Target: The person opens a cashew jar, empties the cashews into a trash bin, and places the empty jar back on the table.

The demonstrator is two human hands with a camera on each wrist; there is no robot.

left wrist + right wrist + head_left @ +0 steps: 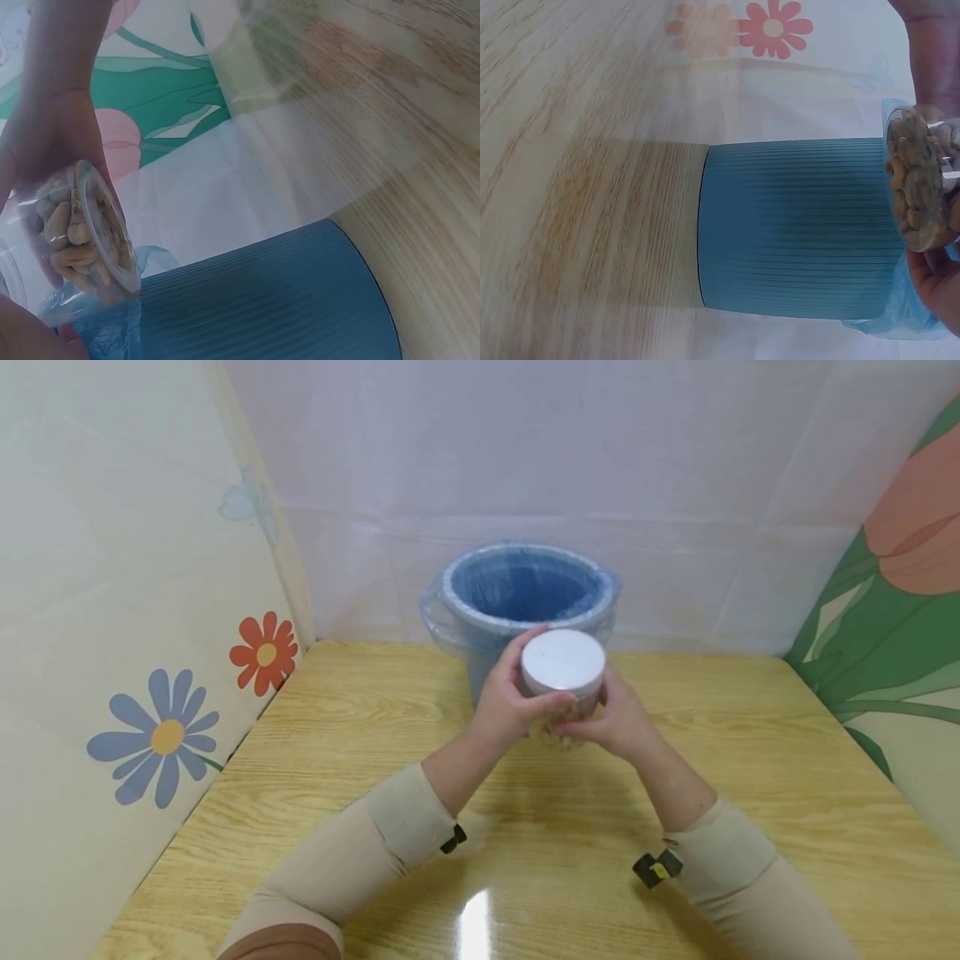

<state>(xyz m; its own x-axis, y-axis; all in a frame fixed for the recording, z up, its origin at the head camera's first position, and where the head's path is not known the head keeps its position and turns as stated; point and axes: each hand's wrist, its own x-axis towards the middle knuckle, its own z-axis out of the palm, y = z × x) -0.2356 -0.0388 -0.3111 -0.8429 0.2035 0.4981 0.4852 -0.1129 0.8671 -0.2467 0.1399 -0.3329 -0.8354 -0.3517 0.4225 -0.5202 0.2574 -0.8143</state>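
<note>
Left hand [513,697] and right hand [621,720], both with fingers curled round a clear jar [558,737] of nuts [76,255], thumbs across its near side! It's snug between them, white lid [562,658] uppermost, right before the blue bin [483,664].

Jar [564,670] and bin [480,647] are seen from above in the head view, closer and sideways in both wrist views.

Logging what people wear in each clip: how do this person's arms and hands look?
Both hands are bare. Beige sleeves with wide cuffs end short of the hands; brown cloth shows at the left one's upper end. A small black device sits by each cuff, the right one marked yellow.
</note>
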